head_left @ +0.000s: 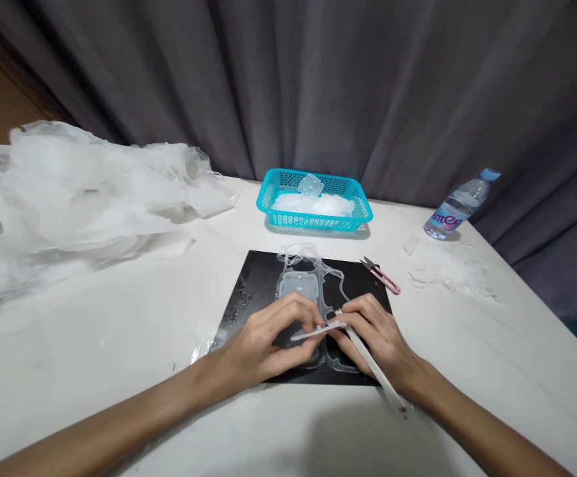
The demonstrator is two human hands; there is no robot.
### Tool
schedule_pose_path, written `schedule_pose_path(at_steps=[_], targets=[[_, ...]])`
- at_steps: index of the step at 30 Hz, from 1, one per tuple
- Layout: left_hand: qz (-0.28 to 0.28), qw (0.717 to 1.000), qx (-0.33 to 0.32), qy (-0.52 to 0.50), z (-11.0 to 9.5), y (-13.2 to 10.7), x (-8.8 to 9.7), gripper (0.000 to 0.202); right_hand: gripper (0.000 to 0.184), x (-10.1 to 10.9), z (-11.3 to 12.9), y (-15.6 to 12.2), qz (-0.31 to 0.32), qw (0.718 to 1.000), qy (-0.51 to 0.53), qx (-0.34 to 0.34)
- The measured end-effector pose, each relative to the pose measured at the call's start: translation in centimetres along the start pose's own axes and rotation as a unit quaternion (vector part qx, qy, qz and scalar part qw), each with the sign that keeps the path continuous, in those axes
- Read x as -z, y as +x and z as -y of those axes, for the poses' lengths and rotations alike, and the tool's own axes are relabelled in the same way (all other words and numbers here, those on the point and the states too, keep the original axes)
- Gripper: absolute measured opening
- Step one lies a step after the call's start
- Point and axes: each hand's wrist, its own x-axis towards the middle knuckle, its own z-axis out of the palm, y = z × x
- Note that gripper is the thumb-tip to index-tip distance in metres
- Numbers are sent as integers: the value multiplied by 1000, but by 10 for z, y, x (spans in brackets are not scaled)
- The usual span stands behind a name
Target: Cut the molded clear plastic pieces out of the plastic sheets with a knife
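Above the black mat [263,271], I have the left hand [281,328] pinching a small plastic piece [313,332] between thumb and fingers, its thin edge towards me. My right hand [382,341] grasps a slim white tool [371,363] that slants back towards the wrist; its fingertips are at the piece's right end, though I cannot tell whether they press on it. Beneath both hands, a clear frame [298,285] lies on the mat. Pink snips [381,275] rest across the mat's right edge. Beyond, I see a blue basket [313,223] holding white pieces [308,204], a bottle [460,205] to its right, and a pale heap [84,185] to its left.
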Motion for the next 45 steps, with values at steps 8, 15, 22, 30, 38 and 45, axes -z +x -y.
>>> schedule_pose_path(at_steps=[8,15,22,30,38,45], targets=[[15,1000,-12,-15,0,-1,3,21,9,4,4,2,1,999,3,41],[23,999,-32,-23,3,-3,-1,28,12,5,4,3,1,999,2,38],[31,999,-4,-17,1,-3,2,25,13,5,7,-3,-50,998,2,35],[79,997,-4,2,2,-1,5,23,17,2,12,-12,-122,992,-18,16],[29,990,61,122,3,0,6,21,12,-3,3,-2,-72,992,-34,-95],[151,955,184,179,32,11,55,67,9,-14,-6,-1,-83,977,-3,-196]])
